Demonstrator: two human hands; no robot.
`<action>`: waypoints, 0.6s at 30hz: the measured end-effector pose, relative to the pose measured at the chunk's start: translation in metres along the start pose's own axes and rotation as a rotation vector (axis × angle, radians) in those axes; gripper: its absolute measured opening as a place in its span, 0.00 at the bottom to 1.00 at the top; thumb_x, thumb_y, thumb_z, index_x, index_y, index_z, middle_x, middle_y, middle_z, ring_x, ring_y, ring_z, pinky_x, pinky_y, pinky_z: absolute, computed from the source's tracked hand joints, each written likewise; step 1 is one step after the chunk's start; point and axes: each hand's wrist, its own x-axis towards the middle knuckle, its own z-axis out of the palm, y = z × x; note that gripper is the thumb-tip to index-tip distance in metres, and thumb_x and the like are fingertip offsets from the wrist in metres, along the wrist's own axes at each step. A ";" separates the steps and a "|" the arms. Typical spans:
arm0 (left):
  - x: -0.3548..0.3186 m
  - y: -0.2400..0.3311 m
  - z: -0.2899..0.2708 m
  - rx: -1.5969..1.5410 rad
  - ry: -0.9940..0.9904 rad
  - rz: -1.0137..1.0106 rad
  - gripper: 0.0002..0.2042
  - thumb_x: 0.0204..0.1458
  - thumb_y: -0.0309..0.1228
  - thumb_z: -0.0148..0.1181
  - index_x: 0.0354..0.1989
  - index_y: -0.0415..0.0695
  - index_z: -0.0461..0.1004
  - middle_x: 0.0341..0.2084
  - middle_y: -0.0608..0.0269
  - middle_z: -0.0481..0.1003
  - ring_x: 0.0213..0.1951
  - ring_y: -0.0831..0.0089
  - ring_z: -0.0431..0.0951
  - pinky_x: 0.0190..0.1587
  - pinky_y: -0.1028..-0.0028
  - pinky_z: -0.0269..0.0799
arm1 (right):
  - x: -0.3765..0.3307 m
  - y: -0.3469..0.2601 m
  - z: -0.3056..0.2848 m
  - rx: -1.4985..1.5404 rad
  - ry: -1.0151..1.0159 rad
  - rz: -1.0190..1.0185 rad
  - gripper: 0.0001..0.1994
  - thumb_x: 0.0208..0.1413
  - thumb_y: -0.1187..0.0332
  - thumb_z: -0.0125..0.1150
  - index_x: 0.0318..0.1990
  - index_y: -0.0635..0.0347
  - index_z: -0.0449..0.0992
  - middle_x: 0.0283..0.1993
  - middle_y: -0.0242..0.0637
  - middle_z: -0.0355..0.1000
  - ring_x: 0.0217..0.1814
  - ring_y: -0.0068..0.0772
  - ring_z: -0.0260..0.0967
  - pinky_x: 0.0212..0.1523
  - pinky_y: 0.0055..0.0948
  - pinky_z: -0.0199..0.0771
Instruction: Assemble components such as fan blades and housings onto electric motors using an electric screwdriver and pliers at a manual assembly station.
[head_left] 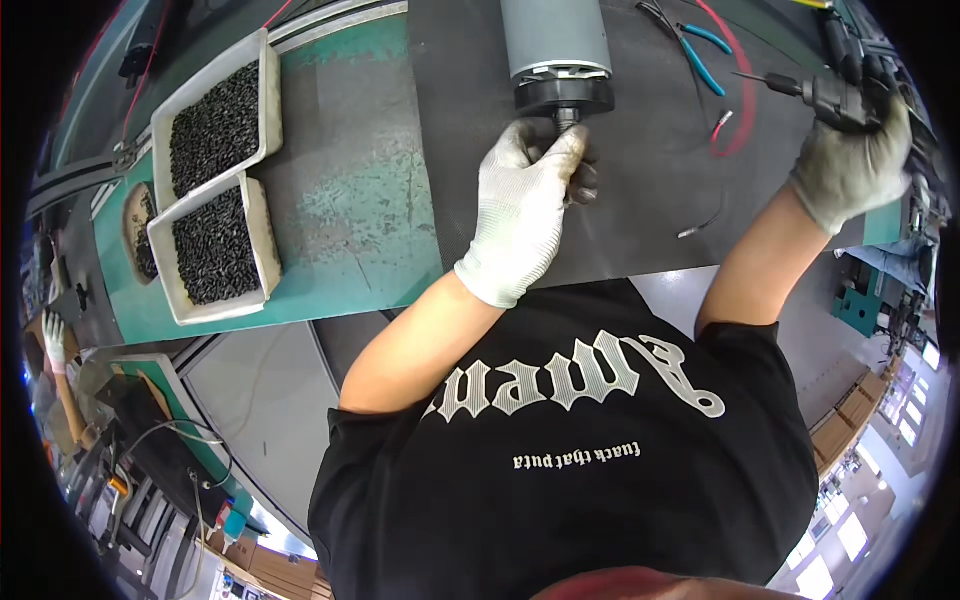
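Observation:
A grey cylindrical motor [557, 35] lies on the dark mat with its black end collar [565, 95] toward me. A short dark shaft [567, 118] sticks out of the collar. My left hand [522, 205], in a white glove with grimy fingertips, is closed round the shaft's near end; its fingers partly hide that end. At the right, my gloved right hand [855, 170] grips a dark power screwdriver [838, 100], whose thin bit points left toward the motor, well apart from it. Part of the tool's body is hidden by the hand and the picture's rim.
Two white bins [270, 100] [262, 240] of small black parts stand at the left, beside a round dish [135, 235] of similar parts. Blue-handled pliers [703, 65], a red cord [745, 90] and a short wire [700, 228] lie right of the motor. Another person's gloved hand [54, 340] shows far left.

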 end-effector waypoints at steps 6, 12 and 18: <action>-0.003 0.019 -0.009 0.168 -0.009 0.016 0.15 0.59 0.30 0.57 0.47 0.31 0.68 0.30 0.59 0.76 0.27 0.78 0.77 0.30 0.78 0.76 | 0.024 0.051 -0.038 -0.191 0.253 -0.255 0.20 0.55 0.77 0.58 0.55 0.78 0.66 0.47 0.50 0.73 0.46 0.39 0.74 0.48 0.35 0.79; -0.075 0.076 -0.053 0.582 0.061 -0.076 0.13 0.57 0.30 0.59 0.45 0.34 0.72 0.26 0.61 0.76 0.25 0.81 0.75 0.28 0.78 0.72 | 0.014 0.115 -0.016 -1.164 -0.644 0.033 0.28 0.60 0.56 0.58 0.61 0.68 0.66 0.59 0.50 0.69 0.60 0.43 0.67 0.63 0.33 0.61; -0.141 0.162 -0.111 1.051 0.933 0.493 0.10 0.56 0.31 0.57 0.40 0.36 0.77 0.24 0.57 0.77 0.28 0.73 0.76 0.35 0.74 0.72 | -0.015 0.118 -0.070 -1.211 -0.807 0.010 0.29 0.63 0.57 0.53 0.68 0.62 0.59 0.70 0.47 0.57 0.74 0.44 0.49 0.73 0.40 0.44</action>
